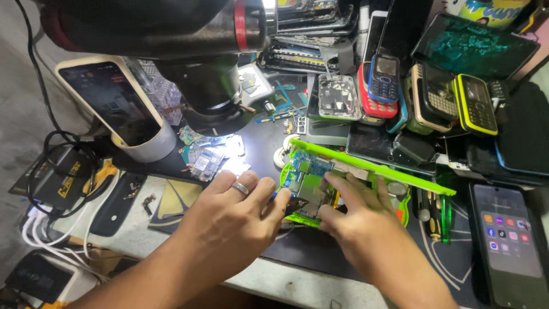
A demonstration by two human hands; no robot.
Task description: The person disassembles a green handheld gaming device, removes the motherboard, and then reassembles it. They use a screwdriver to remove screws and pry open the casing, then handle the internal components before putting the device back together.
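Observation:
My left hand (237, 214), with a ring on one finger, pinches the left edge of an opened phone with a bright green frame (372, 169) and an exposed circuit board (306, 177). From the right, my right hand (357, 214) presses its fingers onto the board's lower middle. The phone lies tilted on a dark work mat (452, 257), just below a microscope (200, 86) whose light falls on loose circuit boards (206, 157).
A pile of old keypad phones (423, 97) and phone shells fills the back right. A lit smartphone (506, 240) lies at the right edge. Another smartphone (108, 97) leans on a tape roll (151, 146) at left. Cables and a charger box (57, 183) sit far left.

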